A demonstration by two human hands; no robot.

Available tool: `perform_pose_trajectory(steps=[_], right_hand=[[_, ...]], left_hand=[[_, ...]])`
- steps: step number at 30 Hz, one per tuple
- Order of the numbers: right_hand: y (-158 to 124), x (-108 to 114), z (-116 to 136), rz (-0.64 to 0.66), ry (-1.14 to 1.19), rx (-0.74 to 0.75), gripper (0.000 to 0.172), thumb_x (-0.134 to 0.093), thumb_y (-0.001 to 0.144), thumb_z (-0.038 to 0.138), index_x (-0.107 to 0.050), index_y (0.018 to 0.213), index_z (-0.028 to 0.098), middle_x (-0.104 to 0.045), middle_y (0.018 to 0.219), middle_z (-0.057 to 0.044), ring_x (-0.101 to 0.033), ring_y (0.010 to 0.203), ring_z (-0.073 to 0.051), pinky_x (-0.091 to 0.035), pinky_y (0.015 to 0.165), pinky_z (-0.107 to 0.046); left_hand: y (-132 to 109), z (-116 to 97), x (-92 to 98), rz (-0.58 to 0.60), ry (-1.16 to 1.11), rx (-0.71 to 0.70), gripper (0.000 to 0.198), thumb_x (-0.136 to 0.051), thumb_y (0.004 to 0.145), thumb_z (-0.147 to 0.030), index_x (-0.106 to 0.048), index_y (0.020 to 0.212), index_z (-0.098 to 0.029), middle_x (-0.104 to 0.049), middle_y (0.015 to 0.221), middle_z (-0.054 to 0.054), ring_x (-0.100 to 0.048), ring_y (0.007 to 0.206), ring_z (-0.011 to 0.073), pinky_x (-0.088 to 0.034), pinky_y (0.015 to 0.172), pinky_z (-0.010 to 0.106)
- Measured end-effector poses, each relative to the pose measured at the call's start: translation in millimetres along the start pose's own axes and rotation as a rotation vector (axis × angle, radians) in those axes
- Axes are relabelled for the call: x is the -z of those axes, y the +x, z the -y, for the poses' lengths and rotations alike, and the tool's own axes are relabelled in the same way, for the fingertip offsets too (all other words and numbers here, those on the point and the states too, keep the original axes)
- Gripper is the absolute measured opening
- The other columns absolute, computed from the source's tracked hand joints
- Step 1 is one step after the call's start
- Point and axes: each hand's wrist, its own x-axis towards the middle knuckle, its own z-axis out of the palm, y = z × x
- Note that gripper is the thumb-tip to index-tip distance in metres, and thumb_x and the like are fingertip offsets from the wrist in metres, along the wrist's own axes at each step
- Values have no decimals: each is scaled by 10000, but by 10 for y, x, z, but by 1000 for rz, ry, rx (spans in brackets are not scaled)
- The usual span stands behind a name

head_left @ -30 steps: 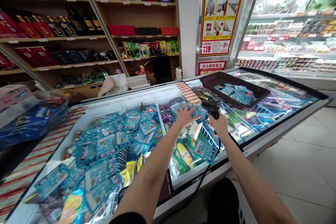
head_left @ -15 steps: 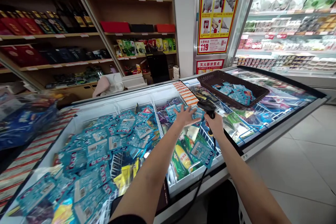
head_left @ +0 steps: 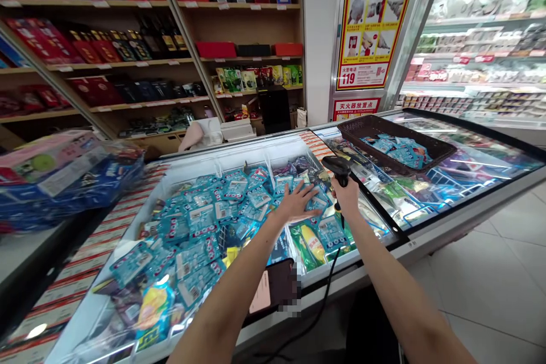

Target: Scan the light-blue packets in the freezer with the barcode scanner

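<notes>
My right hand (head_left: 347, 198) grips the handle of a black barcode scanner (head_left: 336, 166), its head pointing left over the open freezer. A black cable runs down from the handle. Spread flat, my left hand (head_left: 297, 203) rests over blue packets in the middle compartment, fingers apart. One blue packet (head_left: 318, 200) shows just past its fingertips. Another blue packet (head_left: 331, 233) lies below the scanner on green and yellow bags (head_left: 313, 243). Many more blue packets (head_left: 202, 219) fill the left compartment, their barcodes facing up.
A brown basket (head_left: 441, 151) holding blue packets stands on the freezer's glass at right. A phone (head_left: 277, 284) lies on the front edge. Blue-wrapped packs (head_left: 72, 182) sit at far left. Shelves of boxes (head_left: 239, 5) line the back; a lit fridge (head_left: 490, 57) stands at right.
The view has swung left, so the scene sits further right, and more of the phone shows. My left hand stays spread over the packets; my right still holds the scanner.
</notes>
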Motion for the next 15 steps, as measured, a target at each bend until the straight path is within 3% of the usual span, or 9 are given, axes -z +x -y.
perform_pose_trajectory(steps=[5,7,9,12,15], right_hand=[[-57,-92,54,-38,-12,38,407,-462,758,477,-675,880,154,-668,634,-70,-638,664,-247,-467,596,-314],[-82,-122,66,-40,-8,40,420,-454,764,484,-672,884,146,-665,631,-71,-635,648,-242,-465,599,-313],[-109,-152,84,-44,0,45,426,-448,770,485,-670,887,140,-662,624,-72,-632,639,-238,-464,608,-313],[-143,-200,119,-72,3,68,434,-448,776,497,-666,884,138,-667,638,-83,-635,679,-246,-465,640,-317],[-164,-250,142,-86,0,100,443,-450,777,516,-658,877,138,-671,654,-87,-637,723,-251,-462,673,-318]], left_hand=[[-124,49,62,-120,-34,3,518,-174,922,-496,-301,1388,-309,-285,1483,17,-167,1392,195,-18,1130,502],[-190,62,76,-145,-23,4,506,-160,926,-483,-333,1371,-314,-310,1471,6,-150,1396,188,14,1129,501],[-266,44,77,-125,-12,-3,558,-243,878,-588,-333,1369,-338,-267,1490,-2,-99,1404,236,27,1110,549],[-358,-41,51,-73,0,52,819,-402,697,-765,-278,1394,-354,-156,1524,19,-3,1396,344,15,1056,650],[-390,-139,7,-22,8,58,936,-446,622,-803,-225,1414,-355,-85,1535,27,43,1383,391,12,1026,689]])
